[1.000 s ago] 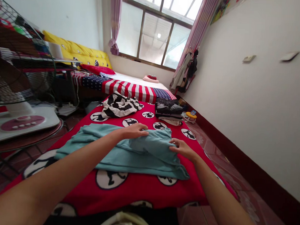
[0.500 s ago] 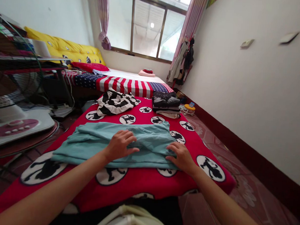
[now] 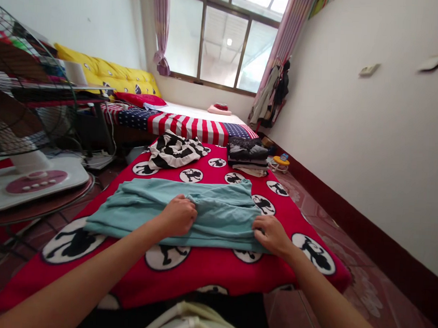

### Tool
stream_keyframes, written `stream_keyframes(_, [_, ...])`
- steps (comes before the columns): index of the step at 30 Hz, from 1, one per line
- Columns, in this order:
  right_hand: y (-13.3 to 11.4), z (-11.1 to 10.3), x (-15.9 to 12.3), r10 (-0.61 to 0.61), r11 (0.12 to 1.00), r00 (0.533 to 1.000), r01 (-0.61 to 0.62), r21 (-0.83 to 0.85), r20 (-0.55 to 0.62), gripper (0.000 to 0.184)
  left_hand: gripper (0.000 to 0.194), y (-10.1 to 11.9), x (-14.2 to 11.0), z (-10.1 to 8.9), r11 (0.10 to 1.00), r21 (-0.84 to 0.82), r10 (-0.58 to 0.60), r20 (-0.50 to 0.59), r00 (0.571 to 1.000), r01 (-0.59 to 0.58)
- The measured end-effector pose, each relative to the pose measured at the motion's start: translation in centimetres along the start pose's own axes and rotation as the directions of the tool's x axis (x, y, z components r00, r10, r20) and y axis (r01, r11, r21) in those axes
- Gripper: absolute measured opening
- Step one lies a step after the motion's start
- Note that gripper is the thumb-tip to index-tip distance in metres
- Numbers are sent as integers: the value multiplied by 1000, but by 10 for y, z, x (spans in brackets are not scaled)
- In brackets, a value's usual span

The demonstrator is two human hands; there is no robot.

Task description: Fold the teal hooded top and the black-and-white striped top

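Note:
A teal garment [image 3: 217, 213] lies spread across a red blanket with round black-and-white prints [image 3: 292, 220]. My left hand [image 3: 178, 216] rests on the garment's middle with its fingers curled, bunching the cloth. At the garment's near right corner my right hand [image 3: 272, 234] pinches the edge of the fabric. Both forearms reach in from the bottom of the view.
A crumpled black-and-white striped garment [image 3: 174, 151] and a stack of folded dark clothes [image 3: 247, 155] lie farther back on the blanket. Behind is a bed with a stars-and-stripes cover [image 3: 191, 125]. A standing fan [image 3: 28, 126] is at left. A wall runs along the right.
My left hand has come back from the garment's far edge to its middle and curled shut on the cloth. The garment now lies flatter, and my right hand has shifted to the near right corner.

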State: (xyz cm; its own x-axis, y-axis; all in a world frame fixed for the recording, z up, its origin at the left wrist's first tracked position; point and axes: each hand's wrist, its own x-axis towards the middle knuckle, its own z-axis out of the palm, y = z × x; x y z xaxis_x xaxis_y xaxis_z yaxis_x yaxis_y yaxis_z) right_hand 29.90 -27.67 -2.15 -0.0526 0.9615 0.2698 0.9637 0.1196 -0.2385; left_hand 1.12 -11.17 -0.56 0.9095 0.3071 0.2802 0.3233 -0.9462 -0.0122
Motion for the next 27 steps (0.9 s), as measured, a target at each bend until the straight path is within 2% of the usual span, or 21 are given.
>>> stream_keyframes(3, [1, -2, 25, 99, 992, 977, -81, 99, -189, 26, 18, 16, 12, -1, 997, -31, -68, -117, 991, 64])
stream_keyframes(5, [8, 0, 49, 188, 976, 926, -140, 164, -326, 18, 22, 27, 22, 2, 996, -70, -75, -190, 979, 63])
stream_keyframes(7, [22, 3, 74, 299, 951, 868, -238, 196, -396, 14, 25, 34, 33, 9, 994, -100, -62, -226, 972, 40])
stream_keyframes(11, [53, 13, 118, 452, 891, 785, -417, 178, -423, 31, 26, 35, 45, 24, 987, -136, -131, -339, 932, 90])
stream_keyframes(13, [65, 17, 132, 482, 874, 777, -459, 159, -405, 35, 26, 29, 48, 27, 972, -167, -220, -402, 889, 165])
stream_keyframes(15, [74, 20, 142, 503, 862, 790, -489, 135, -351, 36, 25, 22, 48, 29, 940, -199, -338, -433, 836, 278])
stream_keyframes(18, [85, 23, 147, 529, 848, 822, -520, 98, -213, 25, 37, 10, 47, 30, 843, -238, -537, -353, 766, 482])
stream_keyframes(21, [96, 22, 144, 568, 823, 815, -565, 57, -114, 12, 58, 1, 45, 35, 736, -294, -663, -134, 736, 610])
stream_keyframes(23, [102, 20, 139, 595, 803, 797, -596, 31, -103, 11, 66, -4, 46, 39, 692, -338, -683, -21, 730, 638])
stream_keyframes(24, [103, 19, 137, 604, 795, 790, -606, 20, -109, 11, 67, -6, 47, 41, 680, -370, -682, 0, 732, 634])
stream_keyframes(27, [100, 19, 130, 599, 795, 784, -606, 4, -166, 13, 59, -12, 52, 48, 659, -530, -663, -74, 745, 534])
